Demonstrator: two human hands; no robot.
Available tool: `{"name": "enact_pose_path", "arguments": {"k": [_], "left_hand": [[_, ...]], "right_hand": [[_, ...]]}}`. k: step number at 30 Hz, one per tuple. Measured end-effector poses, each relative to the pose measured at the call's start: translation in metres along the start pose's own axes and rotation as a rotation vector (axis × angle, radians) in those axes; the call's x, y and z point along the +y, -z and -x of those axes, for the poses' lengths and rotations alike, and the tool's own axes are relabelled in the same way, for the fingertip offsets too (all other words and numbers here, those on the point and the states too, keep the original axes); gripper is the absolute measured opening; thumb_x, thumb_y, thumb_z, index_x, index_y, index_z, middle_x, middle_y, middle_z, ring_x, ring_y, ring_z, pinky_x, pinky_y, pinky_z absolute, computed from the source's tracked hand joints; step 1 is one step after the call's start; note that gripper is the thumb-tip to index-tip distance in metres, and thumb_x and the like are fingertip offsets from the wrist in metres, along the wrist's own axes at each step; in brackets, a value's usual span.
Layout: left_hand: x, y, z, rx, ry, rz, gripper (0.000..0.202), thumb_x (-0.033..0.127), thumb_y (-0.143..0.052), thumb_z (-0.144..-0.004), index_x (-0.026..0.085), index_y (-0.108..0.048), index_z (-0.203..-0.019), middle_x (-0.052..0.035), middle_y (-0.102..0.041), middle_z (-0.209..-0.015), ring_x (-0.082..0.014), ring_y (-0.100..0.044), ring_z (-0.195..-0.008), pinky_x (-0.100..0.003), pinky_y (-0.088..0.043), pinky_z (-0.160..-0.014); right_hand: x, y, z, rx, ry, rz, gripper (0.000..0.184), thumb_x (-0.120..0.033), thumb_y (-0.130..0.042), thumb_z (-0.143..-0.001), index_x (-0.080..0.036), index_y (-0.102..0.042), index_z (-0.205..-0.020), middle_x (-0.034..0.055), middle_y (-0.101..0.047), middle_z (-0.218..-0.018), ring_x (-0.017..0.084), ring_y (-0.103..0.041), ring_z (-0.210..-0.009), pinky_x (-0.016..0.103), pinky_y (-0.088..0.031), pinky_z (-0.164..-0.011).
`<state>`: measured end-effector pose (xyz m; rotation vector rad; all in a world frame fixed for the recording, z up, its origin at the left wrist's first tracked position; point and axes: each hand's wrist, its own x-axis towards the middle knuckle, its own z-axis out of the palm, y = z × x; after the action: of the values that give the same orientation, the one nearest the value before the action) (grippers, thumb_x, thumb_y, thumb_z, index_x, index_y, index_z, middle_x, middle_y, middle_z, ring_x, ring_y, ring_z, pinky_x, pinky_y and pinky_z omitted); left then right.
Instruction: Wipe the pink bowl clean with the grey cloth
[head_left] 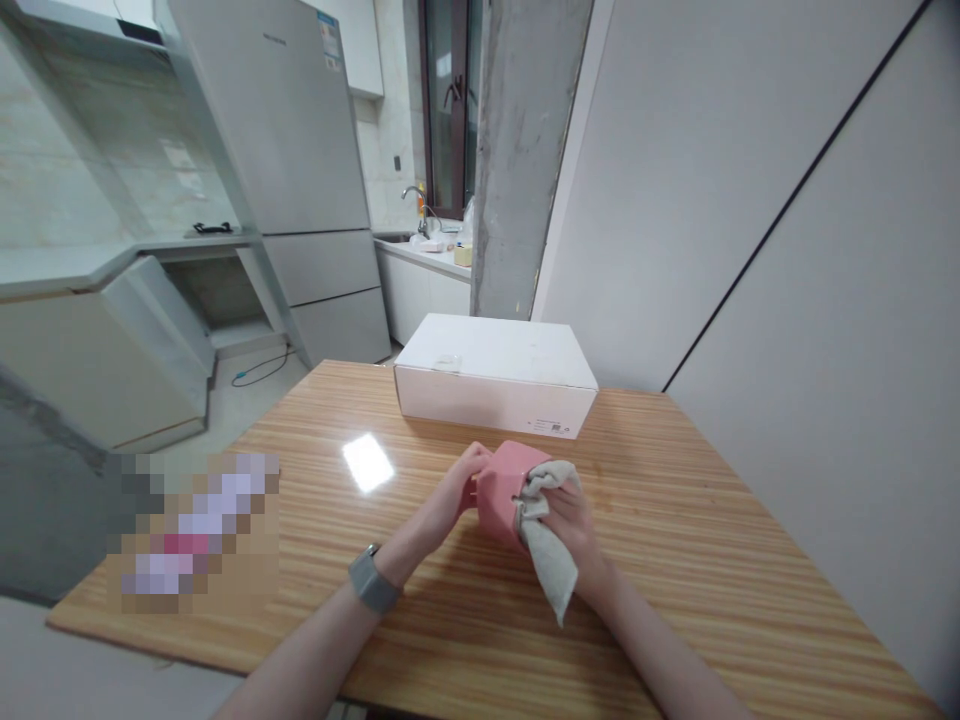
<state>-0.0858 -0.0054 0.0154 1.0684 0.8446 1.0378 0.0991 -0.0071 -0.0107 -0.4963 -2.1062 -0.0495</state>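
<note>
A pink boxy container (501,490) is held just above the wooden table (690,560), near the middle. My left hand (459,487) is closed on its left side; a grey watch sits on that wrist. My right hand (568,520) grips a beige cloth (546,545) and presses it against the container's right face. The cloth's loose end hangs down toward the tabletop.
A closed white cardboard box (495,375) lies on the table just behind the container. A blurred patch (191,530) covers something on the table's left end. A grey wall runs along the right. A fridge (300,170), kitchen counters and a sink stand beyond.
</note>
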Motion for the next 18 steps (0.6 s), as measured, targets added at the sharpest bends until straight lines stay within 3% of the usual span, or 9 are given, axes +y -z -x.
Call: {"name": "enact_pose_path", "arguments": {"k": [3,6,9,12,18], "left_hand": [[-0.003,0.0,-0.003,0.056,0.027,0.02,0.038,0.051,-0.046,-0.084,0.016,-0.06,-0.08,-0.0021,-0.063,-0.082,-0.0159,-0.055,-0.08,-0.029,-0.042,-0.079],[0.003,-0.001,-0.001,-0.021,-0.014,-0.083,0.043,0.053,-0.051,-0.082,0.014,-0.066,-0.093,-0.0062,-0.067,-0.1,-0.0223,-0.055,-0.102,-0.034,-0.035,-0.098],[0.004,0.0,-0.001,-0.092,-0.053,-0.154,0.046,0.054,-0.05,-0.084,0.015,-0.065,-0.103,-0.0062,-0.064,-0.115,-0.0232,-0.05,-0.114,-0.036,-0.028,-0.106],[0.0,0.003,0.0,-0.076,-0.083,-0.254,0.049,0.054,-0.043,-0.088,0.015,-0.06,-0.113,-0.007,-0.059,-0.123,-0.0218,-0.045,-0.121,-0.035,-0.022,-0.11],[0.004,-0.001,0.009,-0.111,-0.146,-0.359,0.042,0.048,-0.042,-0.091,0.021,-0.052,-0.121,-0.0047,-0.058,-0.123,-0.019,-0.047,-0.117,-0.031,-0.026,-0.107]], "right_hand": [[-0.005,-0.001,-0.003,-0.047,0.13,0.015,0.017,-0.019,-0.044,-0.091,-0.018,-0.06,-0.096,0.0068,-0.066,-0.078,0.021,-0.062,-0.075,0.039,-0.049,-0.072],[-0.009,-0.003,-0.005,-0.049,0.139,-0.028,0.017,-0.02,-0.043,-0.091,-0.017,-0.059,-0.094,0.0067,-0.066,-0.076,0.021,-0.06,-0.073,0.039,-0.049,-0.071],[-0.008,-0.003,-0.004,-0.033,0.06,-0.099,0.016,-0.023,-0.044,-0.09,-0.019,-0.06,-0.092,0.007,-0.065,-0.079,0.022,-0.061,-0.078,0.041,-0.05,-0.076],[-0.004,-0.004,-0.001,0.018,-0.04,-0.143,0.013,-0.024,-0.049,-0.088,-0.021,-0.062,-0.091,0.0059,-0.066,-0.083,0.022,-0.061,-0.083,0.041,-0.049,-0.081],[0.011,-0.013,0.004,0.16,-0.252,-0.144,0.024,-0.022,-0.045,-0.09,-0.023,-0.058,-0.07,0.0017,-0.06,-0.071,0.019,-0.06,-0.073,0.036,-0.048,-0.079]]}}
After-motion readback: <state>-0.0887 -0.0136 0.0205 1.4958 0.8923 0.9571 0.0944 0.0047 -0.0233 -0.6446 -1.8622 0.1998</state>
